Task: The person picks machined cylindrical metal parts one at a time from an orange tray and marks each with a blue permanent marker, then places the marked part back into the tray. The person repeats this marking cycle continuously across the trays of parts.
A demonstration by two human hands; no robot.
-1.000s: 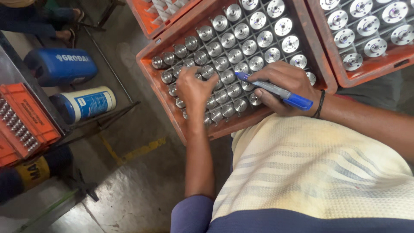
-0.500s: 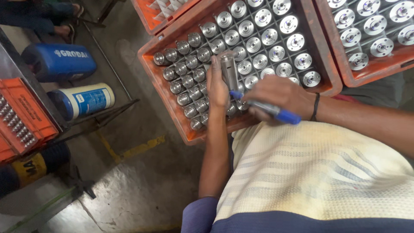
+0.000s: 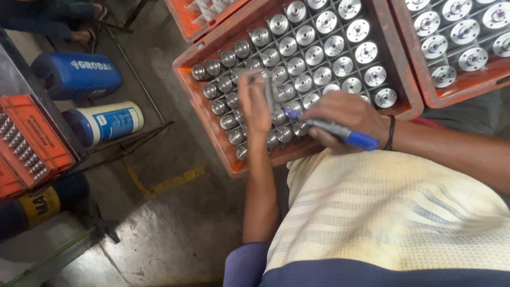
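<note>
Metal cylinder sits clamped in left hand; right hand grips blue marker. Ink could smear if it slips over orange crate

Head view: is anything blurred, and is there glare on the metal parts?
Head view: the left hand and the metal part it lifts are motion-smeared; the right hand with its blue marker is sharper. Bright glints sit on the part tops in the orange crate; floor and crate edges stay sharp.
</note>
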